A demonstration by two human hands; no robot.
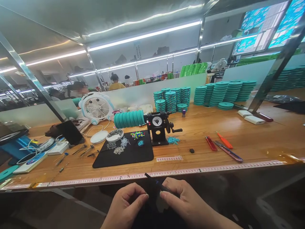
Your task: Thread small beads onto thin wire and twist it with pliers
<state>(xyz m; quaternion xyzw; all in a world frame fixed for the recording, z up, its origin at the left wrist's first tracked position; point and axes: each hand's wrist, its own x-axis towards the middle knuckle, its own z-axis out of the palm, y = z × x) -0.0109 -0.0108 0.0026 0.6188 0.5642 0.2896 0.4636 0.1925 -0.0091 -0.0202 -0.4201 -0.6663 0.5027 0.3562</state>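
Note:
My left hand [130, 202] is in front of the bench edge, thumb and forefinger pinched on something too small to make out. Beside it, my right hand [182, 195] is closed round a slim black tool [149, 178], whose tip points up and to the left. The tool's kind is unclear against the dark background. Just beyond the hands, a printed measuring tape [200, 170] runs along the bench edge. Farther back is a black hand-cranked winder [159, 132] with a dial, carrying a row of teal spools [130, 119].
A black mat [133, 159] bears small piles of coloured beads [137, 135] and metal bits. Scissors [228, 150] and a red cutter [211, 143] lie to the right. Teal spool stacks [219, 93] stand behind; a white fan [97, 106] and phone [70, 132] are left.

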